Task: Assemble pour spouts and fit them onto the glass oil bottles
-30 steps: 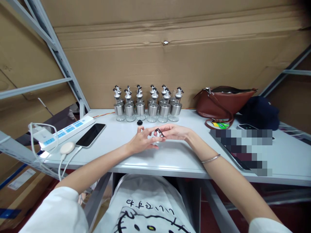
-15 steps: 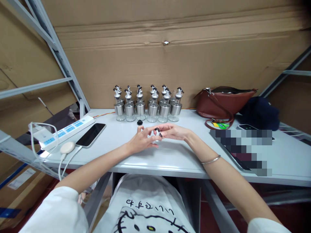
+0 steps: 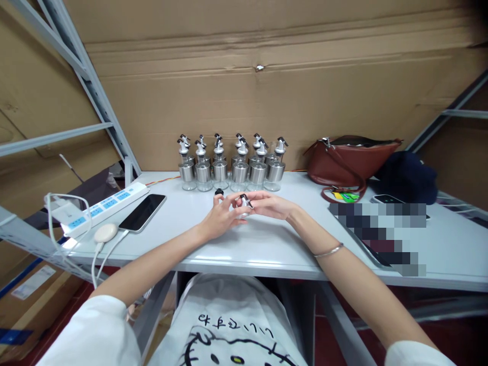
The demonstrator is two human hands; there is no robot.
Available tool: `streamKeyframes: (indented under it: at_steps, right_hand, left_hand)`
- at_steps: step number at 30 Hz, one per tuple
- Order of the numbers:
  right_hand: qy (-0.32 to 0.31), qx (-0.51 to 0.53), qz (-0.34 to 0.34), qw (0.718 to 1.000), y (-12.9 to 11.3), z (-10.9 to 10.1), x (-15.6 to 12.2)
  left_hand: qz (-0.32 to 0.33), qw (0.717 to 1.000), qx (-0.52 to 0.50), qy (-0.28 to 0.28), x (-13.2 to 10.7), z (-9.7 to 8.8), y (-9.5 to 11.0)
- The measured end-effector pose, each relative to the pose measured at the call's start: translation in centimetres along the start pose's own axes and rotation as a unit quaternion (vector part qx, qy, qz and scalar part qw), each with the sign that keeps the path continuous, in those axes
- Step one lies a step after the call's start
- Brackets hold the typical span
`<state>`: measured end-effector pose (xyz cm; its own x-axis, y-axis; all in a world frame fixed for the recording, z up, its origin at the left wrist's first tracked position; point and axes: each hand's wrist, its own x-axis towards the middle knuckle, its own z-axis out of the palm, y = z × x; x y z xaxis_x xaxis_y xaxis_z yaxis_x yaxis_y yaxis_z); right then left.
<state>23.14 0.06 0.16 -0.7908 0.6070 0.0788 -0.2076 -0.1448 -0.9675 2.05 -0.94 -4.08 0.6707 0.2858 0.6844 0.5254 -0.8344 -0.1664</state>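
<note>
My left hand (image 3: 221, 217) and my right hand (image 3: 269, 206) meet over the middle of the white table (image 3: 267, 244). Together their fingertips pinch a small white pourer spout with a black flap (image 3: 245, 202), held just above the table top. A small black cap (image 3: 218, 191) lies on the table right behind my left fingers. Behind that stands a cluster of several glass and steel dispenser bottles (image 3: 232, 165) with the same spouts fitted.
A black phone (image 3: 143, 212) lies at the left beside a white power strip (image 3: 101, 206) and a round white charger puck (image 3: 105, 233). A brown leather bag (image 3: 348, 160) and a dark cloth (image 3: 409, 175) sit at the back right. Cardboard lines the wall behind.
Both hands have moved slightly away from me, toward the bottles, with the spout still between the fingers. My left fingers now reach the black cap's near side.
</note>
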Motion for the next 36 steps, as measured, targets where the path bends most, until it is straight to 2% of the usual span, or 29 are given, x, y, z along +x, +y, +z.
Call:
streamKeyframes:
  at_steps: [9,17,24,31,36]
  right_hand:
    - [0.014,0.021,0.011,1.0,0.23,-0.03,0.13]
    - [0.019,0.029,0.0,0.999,0.5,-0.26,0.26]
    - [0.007,0.013,-0.004,1.0,0.14,0.37,0.43]
    - [0.011,0.0,-0.014,1.0,0.34,0.49,0.6]
    - [0.012,0.001,-0.012,1.0,0.15,0.14,0.46]
  left_hand:
    - [-0.043,0.999,-0.008,-0.004,0.18,-0.13,-0.13]
    - [-0.03,0.999,-0.028,0.0,0.38,-0.42,0.06]
    - [-0.02,0.998,-0.049,0.023,0.38,-0.3,0.1]
    - [-0.058,0.993,-0.082,0.055,0.47,0.37,-0.17]
    - [-0.089,0.992,-0.078,0.054,0.6,-0.26,-0.33]
